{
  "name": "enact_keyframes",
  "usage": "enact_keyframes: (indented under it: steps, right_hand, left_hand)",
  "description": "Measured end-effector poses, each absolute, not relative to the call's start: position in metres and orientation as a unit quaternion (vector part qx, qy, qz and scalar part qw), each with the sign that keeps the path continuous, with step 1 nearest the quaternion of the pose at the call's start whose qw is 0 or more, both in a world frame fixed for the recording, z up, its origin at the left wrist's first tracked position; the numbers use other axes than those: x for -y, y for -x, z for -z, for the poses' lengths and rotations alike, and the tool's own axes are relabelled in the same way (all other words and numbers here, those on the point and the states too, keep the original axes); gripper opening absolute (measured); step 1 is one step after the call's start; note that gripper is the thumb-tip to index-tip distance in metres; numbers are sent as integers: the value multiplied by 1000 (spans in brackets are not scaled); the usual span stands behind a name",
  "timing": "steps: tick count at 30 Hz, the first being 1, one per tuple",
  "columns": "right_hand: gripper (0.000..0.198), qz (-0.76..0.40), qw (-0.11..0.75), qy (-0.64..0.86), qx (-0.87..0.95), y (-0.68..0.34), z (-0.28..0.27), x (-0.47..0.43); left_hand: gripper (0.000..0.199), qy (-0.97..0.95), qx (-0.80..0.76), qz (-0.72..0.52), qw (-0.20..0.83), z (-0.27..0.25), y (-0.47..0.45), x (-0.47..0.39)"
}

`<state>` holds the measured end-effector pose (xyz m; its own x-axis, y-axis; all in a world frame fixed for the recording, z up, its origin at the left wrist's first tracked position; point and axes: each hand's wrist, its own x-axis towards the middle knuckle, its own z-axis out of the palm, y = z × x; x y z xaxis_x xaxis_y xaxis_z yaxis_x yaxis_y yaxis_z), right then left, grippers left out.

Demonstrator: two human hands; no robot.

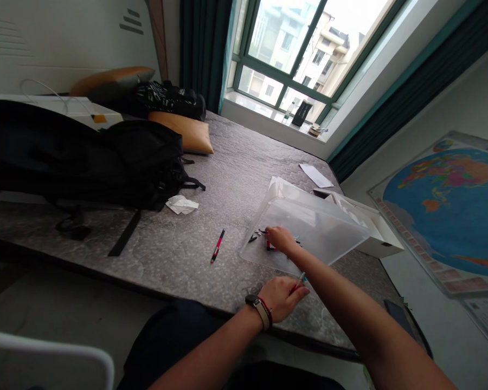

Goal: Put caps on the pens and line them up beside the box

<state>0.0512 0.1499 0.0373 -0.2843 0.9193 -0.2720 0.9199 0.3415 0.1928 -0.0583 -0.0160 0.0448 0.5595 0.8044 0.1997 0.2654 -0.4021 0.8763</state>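
My left hand [283, 297], with a watch and red cord at its wrist, is closed around a slim pen-like thing [301, 280]. Its teal end pokes out above the fingers, and some red shows beside the thumb. My right hand [281, 239] reaches across into a translucent plastic box [323, 212] lying on its side, its fingers pinched at a small dark piece [263, 232] that I cannot make out. Other small black pieces [252, 239] and a red-and-black item [270, 246] lie inside. A red-and-black pen [218, 246] rests to the left of the box.
A black backpack [146, 162] covers the bed's left side, with crumpled tissue [181, 205] beside it. Behind the plastic box stand a white box [380, 233] and a white sheet [316, 175]. A dark phone-like slab [398, 317] lies at the right edge.
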Motion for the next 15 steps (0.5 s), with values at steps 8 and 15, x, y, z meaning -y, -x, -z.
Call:
enact_keyframes:
  steps: [8,15]
  right_hand:
    - [22,7,192,-604,-773,-49,-30,-158]
    - [23,18,171,-618,-767,-49,-36,-154]
  left_hand:
    - [52,-765,-363,-326,420,-49,61,13]
    - [52,-750,-358,-338,442,-47,61,13]
